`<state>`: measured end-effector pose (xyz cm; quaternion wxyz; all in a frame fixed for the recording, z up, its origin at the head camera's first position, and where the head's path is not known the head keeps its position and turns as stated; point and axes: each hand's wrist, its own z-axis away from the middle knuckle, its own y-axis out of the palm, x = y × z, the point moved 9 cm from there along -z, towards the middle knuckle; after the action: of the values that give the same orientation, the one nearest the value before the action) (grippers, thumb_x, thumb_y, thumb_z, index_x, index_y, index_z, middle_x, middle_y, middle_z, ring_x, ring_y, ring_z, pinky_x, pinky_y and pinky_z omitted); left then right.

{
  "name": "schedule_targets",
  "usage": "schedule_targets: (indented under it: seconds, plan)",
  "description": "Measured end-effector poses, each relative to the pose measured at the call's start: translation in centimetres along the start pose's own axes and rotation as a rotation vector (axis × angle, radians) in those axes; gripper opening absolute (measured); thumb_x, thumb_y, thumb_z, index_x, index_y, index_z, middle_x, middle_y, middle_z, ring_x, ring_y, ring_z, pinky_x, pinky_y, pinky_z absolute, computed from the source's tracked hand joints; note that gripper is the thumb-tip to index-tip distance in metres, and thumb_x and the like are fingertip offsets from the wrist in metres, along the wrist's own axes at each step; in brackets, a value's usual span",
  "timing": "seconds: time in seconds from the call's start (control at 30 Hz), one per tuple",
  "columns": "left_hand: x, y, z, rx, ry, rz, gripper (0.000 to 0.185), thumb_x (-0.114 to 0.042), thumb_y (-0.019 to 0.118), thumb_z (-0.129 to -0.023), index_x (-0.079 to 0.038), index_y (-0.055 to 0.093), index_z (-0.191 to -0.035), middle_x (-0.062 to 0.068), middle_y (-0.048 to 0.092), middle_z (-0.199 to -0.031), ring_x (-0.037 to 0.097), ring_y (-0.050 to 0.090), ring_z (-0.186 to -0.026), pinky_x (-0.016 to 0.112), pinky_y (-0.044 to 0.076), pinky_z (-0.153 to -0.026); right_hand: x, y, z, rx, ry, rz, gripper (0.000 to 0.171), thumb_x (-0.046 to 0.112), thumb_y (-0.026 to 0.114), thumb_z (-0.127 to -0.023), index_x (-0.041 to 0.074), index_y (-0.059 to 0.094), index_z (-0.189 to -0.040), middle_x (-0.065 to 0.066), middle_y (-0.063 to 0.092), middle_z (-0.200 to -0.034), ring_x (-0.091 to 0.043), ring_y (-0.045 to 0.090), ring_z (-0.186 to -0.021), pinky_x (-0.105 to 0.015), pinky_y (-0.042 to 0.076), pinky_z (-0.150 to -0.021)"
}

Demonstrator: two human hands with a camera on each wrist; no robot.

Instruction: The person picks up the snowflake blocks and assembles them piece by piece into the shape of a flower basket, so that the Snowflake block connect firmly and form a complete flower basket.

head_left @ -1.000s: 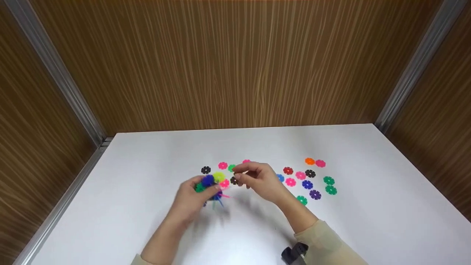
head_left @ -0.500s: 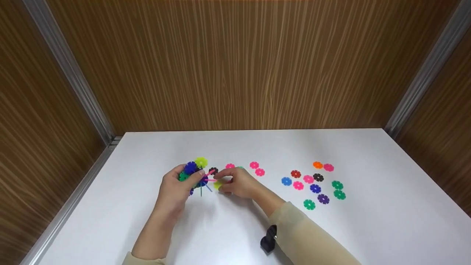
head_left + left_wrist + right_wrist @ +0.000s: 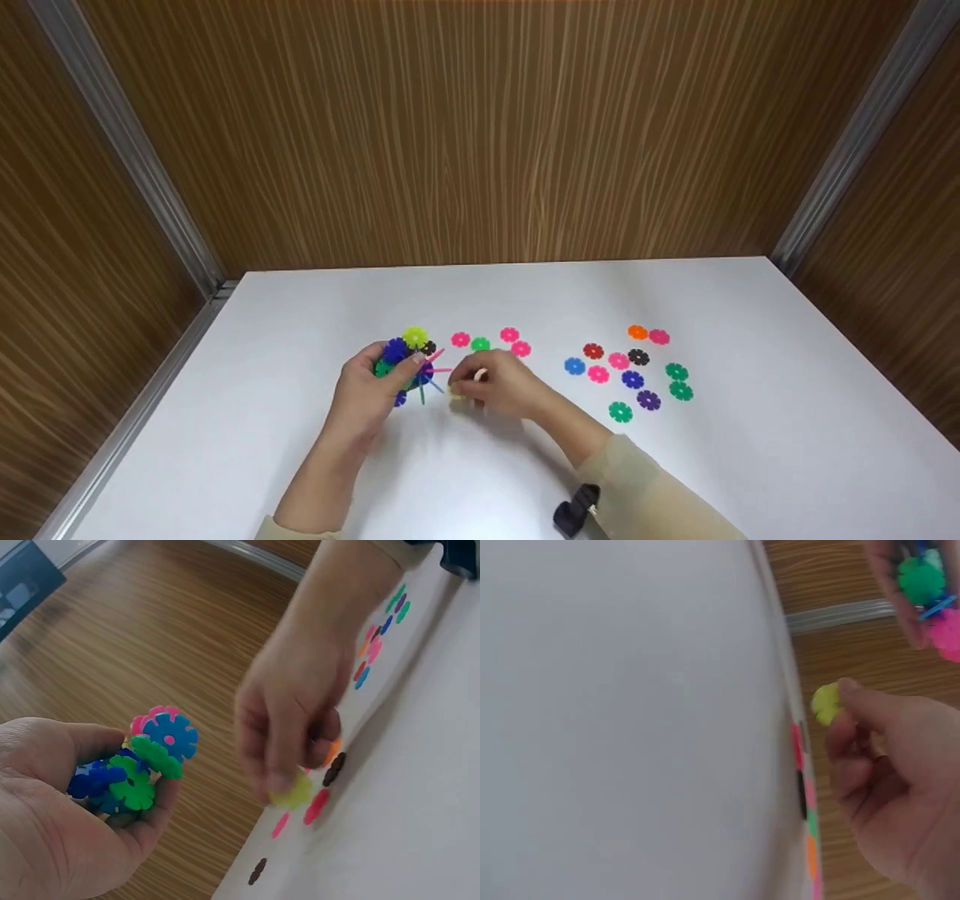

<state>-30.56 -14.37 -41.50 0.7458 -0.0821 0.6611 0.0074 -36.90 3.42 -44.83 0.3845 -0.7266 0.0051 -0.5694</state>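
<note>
The left hand (image 3: 367, 394) has its fingers curled around a bunch of joined flower discs (image 3: 405, 358), holding it just above the table, left of the middle of the head view. The bunch has blue, green, yellow and pink discs stuck together, and some stand on edge so they look like thin sticks. In the left wrist view the bunch (image 3: 139, 765) sits between the thumb and fingers at the lower left.

The right hand (image 3: 499, 386) is just to the right of the bunch, close but not touching it. Its fingertips pinch one yellow disc (image 3: 456, 391) low over the table. The right wrist view shows that yellow disc (image 3: 825, 703) at the tip of the thumb, near the middle of the frame.

Just behind the hands, a few loose discs (image 3: 480, 344) lie flat on the white table (image 3: 750, 465), pink and green ones. Farther right is a bigger group of loose discs (image 3: 632, 367) in many colours, well apart from the hands. Brown wooden walls (image 3: 480, 135) stand behind the table at the top of the frame.
</note>
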Motion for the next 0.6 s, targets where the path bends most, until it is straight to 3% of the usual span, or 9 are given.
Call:
schedule_targets:
  seconds: [0.13, 0.23, 0.43, 0.6]
  plan:
    - [0.8, 1.6, 0.1, 0.027, 0.013, -0.006, 0.041, -0.034, 0.076, -0.1, -0.006, 0.066, -0.128, 0.01, 0.069, -0.12, 0.026, 0.062, -0.112, 0.045, 0.053, -0.105, 0.6, -2.5, 2.4, -0.07, -0.04, -0.263, 0.012, 0.02, 0.072, -0.104, 0.013, 0.076, -0.112, -0.016, 0.074, -0.102, -0.025, 0.076, -0.081, -0.032, 0.063, -0.069]
    - [1.8, 3.1, 0.2, 0.074, 0.014, -0.006, 0.042, -0.034, 0.076, -0.1, -0.006, 0.065, -0.129, 0.009, 0.069, -0.119, 0.024, 0.064, -0.108, 0.039, 0.057, -0.097, 1.1, -3.3, 3.6, -0.092, -0.097, -0.382, 0.018, 0.013, 0.071, -0.104, 0.005, 0.074, -0.12, -0.021, 0.073, -0.101, -0.029, 0.077, -0.086, -0.034, 0.064, -0.077]
    - [2.8, 5.6, 0.6, 0.202, 0.004, 0.016, 0.041, -0.026, 0.078, -0.099, -0.001, 0.062, -0.127, 0.015, 0.067, -0.124, 0.026, 0.069, -0.105, 0.04, 0.058, -0.096, 0.9, -3.4, 4.6, -0.092, -0.12, -0.378, 0.025, 0.003, 0.068, -0.103, 0.0, 0.072, -0.128, -0.015, 0.076, -0.102, -0.021, 0.074, -0.086, -0.033, 0.064, -0.082]
    - [2.8, 6.1, 0.6, 0.22, -0.016, 0.064, 0.041, -0.023, 0.081, -0.097, 0.0, 0.06, -0.124, 0.017, 0.066, -0.126, 0.026, 0.066, -0.11, 0.039, 0.054, -0.099, 0.9, -3.2, 4.7, -0.069, -0.122, -0.335, 0.023, 0.005, 0.068, -0.103, 0.0, 0.074, -0.125, -0.012, 0.076, -0.106, -0.019, 0.071, -0.083, -0.03, 0.063, -0.077]
